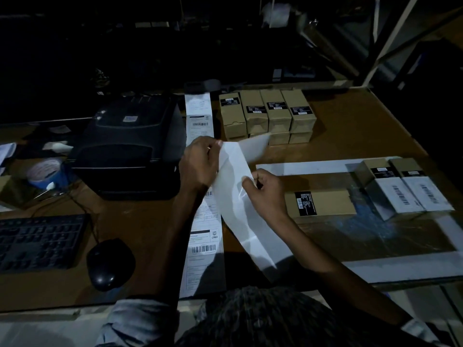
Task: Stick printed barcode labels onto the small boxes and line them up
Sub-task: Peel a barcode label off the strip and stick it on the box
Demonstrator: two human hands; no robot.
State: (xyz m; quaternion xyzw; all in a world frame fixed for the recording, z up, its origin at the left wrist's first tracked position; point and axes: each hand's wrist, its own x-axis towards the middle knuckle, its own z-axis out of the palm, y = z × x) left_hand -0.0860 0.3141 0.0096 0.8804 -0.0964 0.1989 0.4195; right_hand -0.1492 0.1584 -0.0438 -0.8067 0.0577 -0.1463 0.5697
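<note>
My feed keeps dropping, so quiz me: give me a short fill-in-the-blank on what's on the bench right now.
1. Both hands, left hand and right hand, hold a white ____.
2. The printer sits to the ____ of the label strip.
3. Right of the lone box, ____ boxes carry white barcode labels.

Missing: sheet; left; two

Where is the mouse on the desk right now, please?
In the head view, the mouse sits on the desk's near left, just right of the keyboard and in front of the printer.
</note>
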